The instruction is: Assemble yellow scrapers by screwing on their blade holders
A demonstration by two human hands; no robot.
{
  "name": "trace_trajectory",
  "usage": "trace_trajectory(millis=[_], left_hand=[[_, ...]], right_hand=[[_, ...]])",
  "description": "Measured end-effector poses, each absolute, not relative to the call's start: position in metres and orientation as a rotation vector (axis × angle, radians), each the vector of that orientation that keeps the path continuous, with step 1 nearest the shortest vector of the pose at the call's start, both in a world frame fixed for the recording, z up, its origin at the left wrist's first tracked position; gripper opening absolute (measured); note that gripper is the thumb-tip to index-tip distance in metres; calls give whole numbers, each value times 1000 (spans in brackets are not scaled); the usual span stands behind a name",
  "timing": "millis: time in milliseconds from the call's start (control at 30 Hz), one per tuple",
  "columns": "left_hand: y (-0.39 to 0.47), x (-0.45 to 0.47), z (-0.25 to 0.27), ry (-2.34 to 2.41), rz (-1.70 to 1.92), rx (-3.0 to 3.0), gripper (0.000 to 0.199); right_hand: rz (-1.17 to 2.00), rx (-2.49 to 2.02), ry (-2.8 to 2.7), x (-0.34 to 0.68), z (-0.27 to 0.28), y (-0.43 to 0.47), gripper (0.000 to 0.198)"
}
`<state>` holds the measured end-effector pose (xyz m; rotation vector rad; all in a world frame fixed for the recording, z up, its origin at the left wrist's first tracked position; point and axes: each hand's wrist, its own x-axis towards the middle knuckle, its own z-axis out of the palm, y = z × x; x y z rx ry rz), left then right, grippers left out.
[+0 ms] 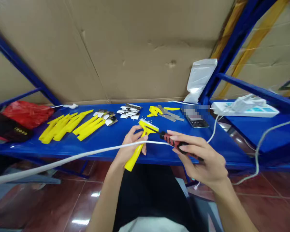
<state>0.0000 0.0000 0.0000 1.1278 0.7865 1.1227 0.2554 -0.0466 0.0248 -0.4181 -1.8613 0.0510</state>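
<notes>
My left hand (128, 145) is closed round the neck of a yellow scraper (134, 157), whose wide head points away from me and handle towards me. A screwdriver (168, 138) with a red and black handle is gripped in my right hand (206, 161). Its shaft reaches left to the scraper's head; whether the tip sits in a screw is too small to tell. Just beyond the head lie several tiny screws (148, 121). Behind them are small yellow plastic pieces (155, 111) and flat metal blades (172, 115).
A white cable (87, 154) crosses in front of my hands. On the blue table (99, 145) lie yellow handles (62, 127), scrapers with carded heads (90, 128), black-and-white packets (129, 111), a phone (197, 118), a red bag (27, 113) and a power strip (246, 109).
</notes>
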Motion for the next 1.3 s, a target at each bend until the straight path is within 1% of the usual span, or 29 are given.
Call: trace_trajectory(millis=[333,533,733,1300], left_hand=[[-4,4,7,787,1105,1125,62],[-5,2,10,780,1095,1155,57],[-7,1,12,800,1079,1179,51],[-9,3,18,808,1088,1145,59]], right_hand=[[29,-442,-1825,255,26,-44,55],[26,-463,-1786,252,30,-48,51],[40,-458,-1748,251,32,-47,52],[15,-477,-1759,252,29,-46,54]])
